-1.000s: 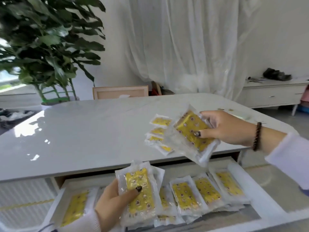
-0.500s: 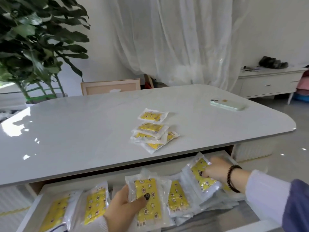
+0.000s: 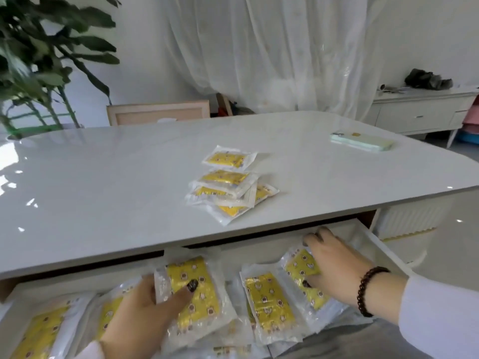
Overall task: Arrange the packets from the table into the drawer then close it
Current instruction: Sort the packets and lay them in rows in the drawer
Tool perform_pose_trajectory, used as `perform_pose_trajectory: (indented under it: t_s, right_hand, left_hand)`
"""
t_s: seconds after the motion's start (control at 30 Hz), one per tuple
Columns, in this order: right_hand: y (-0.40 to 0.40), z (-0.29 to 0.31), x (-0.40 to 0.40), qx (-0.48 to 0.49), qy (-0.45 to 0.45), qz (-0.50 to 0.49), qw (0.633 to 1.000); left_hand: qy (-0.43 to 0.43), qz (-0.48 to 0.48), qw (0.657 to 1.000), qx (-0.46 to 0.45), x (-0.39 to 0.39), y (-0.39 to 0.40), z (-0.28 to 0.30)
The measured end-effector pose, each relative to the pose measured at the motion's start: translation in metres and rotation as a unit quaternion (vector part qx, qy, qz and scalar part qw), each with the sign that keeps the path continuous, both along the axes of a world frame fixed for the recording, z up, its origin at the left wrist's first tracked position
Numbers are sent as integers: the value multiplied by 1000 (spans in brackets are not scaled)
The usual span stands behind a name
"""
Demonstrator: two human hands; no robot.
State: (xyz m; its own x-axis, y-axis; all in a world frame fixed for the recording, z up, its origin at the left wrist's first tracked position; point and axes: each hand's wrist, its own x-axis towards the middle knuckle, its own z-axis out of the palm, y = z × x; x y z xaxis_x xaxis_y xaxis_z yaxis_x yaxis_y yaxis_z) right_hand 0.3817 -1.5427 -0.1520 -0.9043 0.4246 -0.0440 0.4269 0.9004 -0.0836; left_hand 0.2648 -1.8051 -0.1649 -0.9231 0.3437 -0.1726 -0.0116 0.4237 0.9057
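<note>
Below the white table's (image 3: 103, 193) front edge, the white drawer (image 3: 383, 244) stands pulled out and holds several yellow packets in clear wrap. My left hand (image 3: 145, 307) grips one packet (image 3: 193, 294) in the drawer's middle, thumb on top. My right hand (image 3: 334, 263) holds another packet (image 3: 304, 265) at the drawer's right end, fingers over its far edge and thumb on its near side. A further packet (image 3: 269, 304) lies between them. On the tabletop a loose pile of several packets (image 3: 228, 187) lies near the front edge.
A pale green phone (image 3: 363, 144) lies at the table's right. A chair back (image 3: 158, 115) stands behind the table, a large potted plant (image 3: 39, 63) at the far left. A white sideboard (image 3: 420, 112) is at the right, white curtains behind.
My right hand carried its packet from above the table down into the drawer's right end. My left hand lowered its packet into the drawer's middle. The view shifted left and down.
</note>
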Motion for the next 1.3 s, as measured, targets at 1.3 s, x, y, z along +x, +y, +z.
perform_pose_trajectory:
  t_s: [1.3]
  right_hand:
    - [-56, -14, -48, -315, 65, -58, 945]
  left_hand:
    - [56, -19, 998, -13, -8, 9, 13]
